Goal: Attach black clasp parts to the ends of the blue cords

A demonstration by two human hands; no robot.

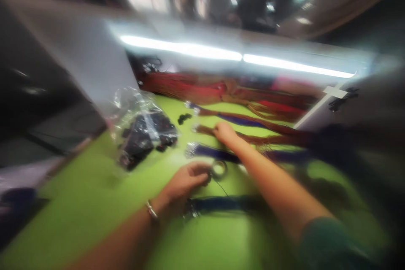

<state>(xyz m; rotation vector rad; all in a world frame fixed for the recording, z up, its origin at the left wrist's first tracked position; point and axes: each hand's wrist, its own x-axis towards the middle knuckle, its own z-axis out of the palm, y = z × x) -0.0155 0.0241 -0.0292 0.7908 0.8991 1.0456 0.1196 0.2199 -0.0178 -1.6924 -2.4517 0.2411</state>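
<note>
My right hand [225,133] is closed around a bundle of thin reddish-brown wires [205,129] lying across the table. Lower and to the left, the fingers of my left hand [191,178] pinch the edge of a small dark ring that looks like a roll of tape [219,169]; blur softens the contact. A thin dark strand runs down from beside the ring. Between my hands lies a dark blue wire bundle [215,152] with pale connector-like ends [191,149]. Another dark blue bundle [218,203] lies nearer to me, below my left hand.
A clear plastic bag [148,130] of black parts sits on the green tabletop [95,190] at left. Small black pieces [184,118] lie beside it. Red and brown wires [196,86] stretch along the back, under a bright tube light [183,48]. A white post [311,109] stands at right.
</note>
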